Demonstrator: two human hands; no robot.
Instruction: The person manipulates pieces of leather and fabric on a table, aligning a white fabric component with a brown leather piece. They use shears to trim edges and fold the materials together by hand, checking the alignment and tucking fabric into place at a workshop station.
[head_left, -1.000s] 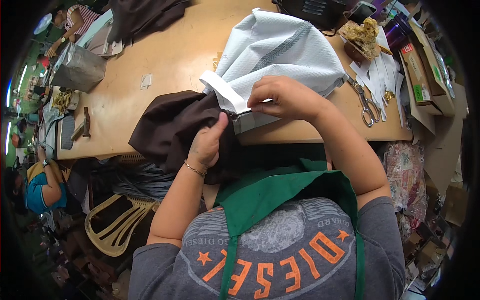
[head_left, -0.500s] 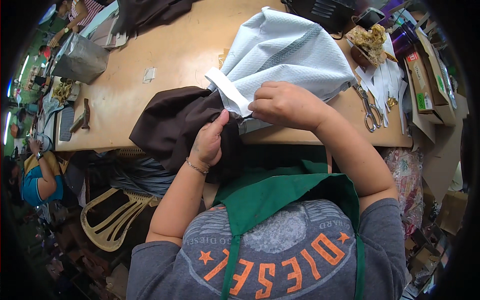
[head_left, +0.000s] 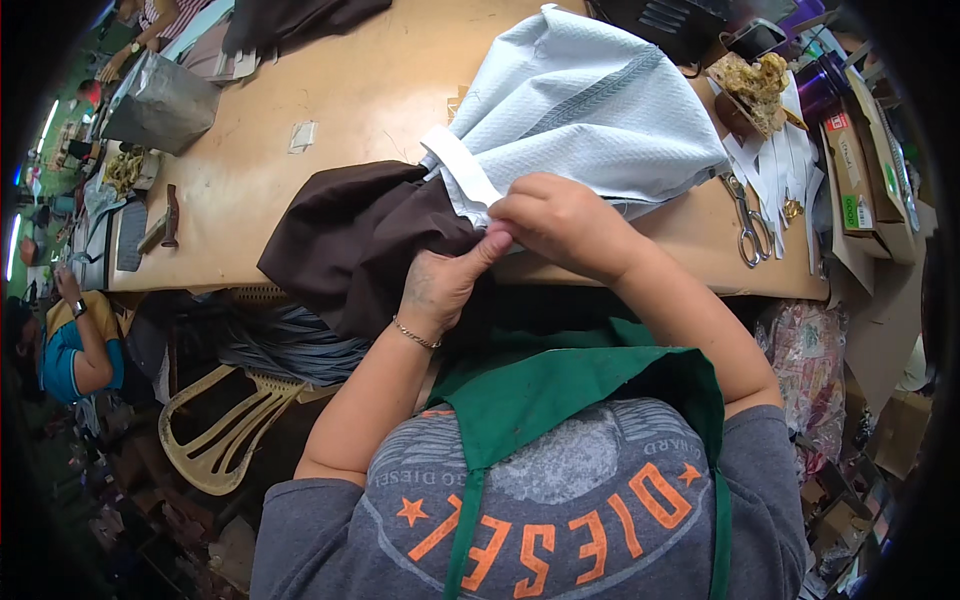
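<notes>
On the table (head_left: pixel 230 225), fabric (head_left: pixel 600 105) lies beyond the right hand (head_left: pixel 560 220), scissors (head_left: pixel 742 208) to that hand's right, and what seems to be a hammer (head_left: pixel 171 217) well left of the left hand (head_left: pixel 445 285).

The left hand (head_left: pixel 445 285) has shifted against the right hand (head_left: pixel 562 222).

Upper garment: dark grey T-shirt (head_left: pixel 320 550) with short sleeves (head_left: pixel 765 455), hems near the elbows. Chest print: large orange letters (head_left: pixel 624 521) set in an arc, an orange star (head_left: pixel 411 513) at either end, pale wing-like motifs (head_left: pixel 440 460) and a mottled light grey patch (head_left: pixel 560 468). Worn over it: plain green apron (head_left: pixel 590 380) with narrow straps (head_left: pixel 464 530) in the same green. Left hand (head_left: pixel 450 280): metallic chain-link bracelet (head_left: pixel 415 334) at the wrist.
</notes>
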